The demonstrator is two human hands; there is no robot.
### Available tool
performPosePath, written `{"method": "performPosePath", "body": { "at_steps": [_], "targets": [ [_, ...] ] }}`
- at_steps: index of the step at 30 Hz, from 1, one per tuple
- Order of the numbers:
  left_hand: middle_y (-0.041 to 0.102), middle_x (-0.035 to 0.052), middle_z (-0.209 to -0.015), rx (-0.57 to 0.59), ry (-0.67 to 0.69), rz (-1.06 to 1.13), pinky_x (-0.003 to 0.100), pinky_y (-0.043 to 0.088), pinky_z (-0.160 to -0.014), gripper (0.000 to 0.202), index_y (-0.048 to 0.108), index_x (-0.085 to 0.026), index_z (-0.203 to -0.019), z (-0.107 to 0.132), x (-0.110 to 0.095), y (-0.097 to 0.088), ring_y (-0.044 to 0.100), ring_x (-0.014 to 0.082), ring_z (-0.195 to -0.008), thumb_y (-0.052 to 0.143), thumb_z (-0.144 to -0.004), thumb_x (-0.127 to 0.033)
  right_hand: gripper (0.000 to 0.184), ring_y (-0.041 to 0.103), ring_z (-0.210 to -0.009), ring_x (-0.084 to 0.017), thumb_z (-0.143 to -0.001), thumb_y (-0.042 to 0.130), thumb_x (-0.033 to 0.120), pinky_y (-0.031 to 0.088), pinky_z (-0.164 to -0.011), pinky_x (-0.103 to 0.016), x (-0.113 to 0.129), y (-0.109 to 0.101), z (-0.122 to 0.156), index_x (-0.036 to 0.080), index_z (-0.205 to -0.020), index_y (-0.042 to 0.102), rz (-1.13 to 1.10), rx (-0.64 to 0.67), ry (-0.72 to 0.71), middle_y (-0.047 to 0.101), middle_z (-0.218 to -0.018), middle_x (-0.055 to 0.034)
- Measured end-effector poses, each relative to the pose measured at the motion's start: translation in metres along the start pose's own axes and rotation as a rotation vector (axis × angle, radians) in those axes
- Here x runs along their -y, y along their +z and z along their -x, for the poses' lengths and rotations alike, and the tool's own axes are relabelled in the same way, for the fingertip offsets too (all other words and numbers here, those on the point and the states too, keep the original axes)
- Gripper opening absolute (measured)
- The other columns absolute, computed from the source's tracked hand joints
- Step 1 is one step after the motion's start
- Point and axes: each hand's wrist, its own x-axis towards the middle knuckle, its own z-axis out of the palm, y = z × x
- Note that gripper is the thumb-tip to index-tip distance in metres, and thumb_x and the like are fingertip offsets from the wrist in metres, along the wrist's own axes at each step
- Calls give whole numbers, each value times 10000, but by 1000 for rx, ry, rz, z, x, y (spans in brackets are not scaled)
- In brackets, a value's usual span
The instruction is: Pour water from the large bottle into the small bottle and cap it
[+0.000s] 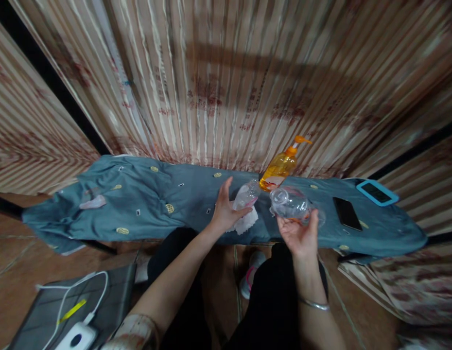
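My left hand (225,210) is open beside a small clear plastic bottle (247,192), its thumb and fingers spread apart. A white tissue (247,222) lies on the cloth below that bottle. My right hand (298,232) is palm up, holding a larger clear plastic bottle (291,204); the bottle is tilted, with its round open-looking end pointing left. Some of the right fingers are hidden beneath it. Just behind the two bottles stands a pump bottle (279,169) of yellow-orange liquid with an orange pump top.
A teal patterned cloth (189,194) covers the narrow table. To the right lie a black phone (347,213) and a blue-framed timer-like device (377,192). A pale pinkish item (93,201) lies at left. Striped curtains (218,87) hang behind. A white device (77,336) with a cable sits lower left.
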Motion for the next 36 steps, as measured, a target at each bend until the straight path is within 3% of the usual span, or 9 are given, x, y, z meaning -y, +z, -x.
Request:
{"method": "performPosePath", "body": {
  "at_steps": [5,8,11,14,19,25,29,33,36],
  "targets": [
    [428,151,-1475,21,84,-38,547,352,-1131,1025,311,-256,-1437,15,-19,-1,414,328,-1382,856,-589,-440,719,670,-1100,-235,-703,728,617,613,-803,-347,-16,-8,20,155,-1235,585,-88,52,136,710,-1145,-140],
    [454,166,-1445,100,179,16,532,386,-1112,1024,329,-227,-1422,27,-36,2,456,334,-1346,855,-582,-482,739,667,-1104,-228,-738,691,622,619,-764,-306,-25,-8,33,152,-1292,554,-171,89,244,701,-1155,-144],
    [472,166,-1431,201,200,69,527,390,-1113,985,348,-221,-1405,42,-49,7,472,329,-1331,854,-594,-460,700,692,-1043,-217,-767,671,595,621,-704,-278,-38,-11,45,166,-1305,542,-225,106,331,706,-1144,-138],
    [513,157,-1391,268,135,120,511,407,-1103,927,386,-209,-1367,54,-54,11,496,323,-1308,858,-591,-398,606,720,-957,-205,-793,662,540,616,-670,-256,-54,-22,56,164,-1260,575,-226,101,395,721,-1115,-134],
    [572,130,-1316,296,8,159,471,438,-1077,890,413,-200,-1305,62,-53,7,564,297,-1229,874,-553,-314,368,740,-827,-163,-850,614,464,610,-641,-225,-75,-41,66,188,-1088,664,-174,125,471,764,-993,-77],
    [594,115,-1272,306,-10,189,423,471,-1033,840,395,-203,-1269,61,-57,-8,600,270,-1180,850,-576,-332,292,729,-713,-126,-806,684,435,586,-586,-180,-82,-37,70,182,-950,699,-142,175,652,776,-869,-38],
    [605,107,-1228,290,-51,171,422,490,-989,817,399,-198,-1227,60,-57,-18,619,271,-1134,849,-559,-332,412,702,-621,-152,-655,809,513,468,-402,-145,-91,-30,77,160,-842,710,-47,353,862,763,-765,-57],
    [599,111,-1240,306,-49,184,428,471,-1013,825,393,-198,-1231,61,-53,-25,608,279,-1154,845,-555,-337,568,715,-652,-224,-623,781,640,281,-322,-119,-102,-30,84,136,-877,716,19,447,873,755,-783,-122],
    [601,102,-1230,310,-39,208,428,473,-1010,824,408,-205,-1228,61,-52,-29,606,281,-1146,851,-548,-345,633,719,-662,-242,-654,704,726,274,-321,-129,-107,-31,89,135,-880,710,25,474,887,753,-806,-138]
  ]
}}
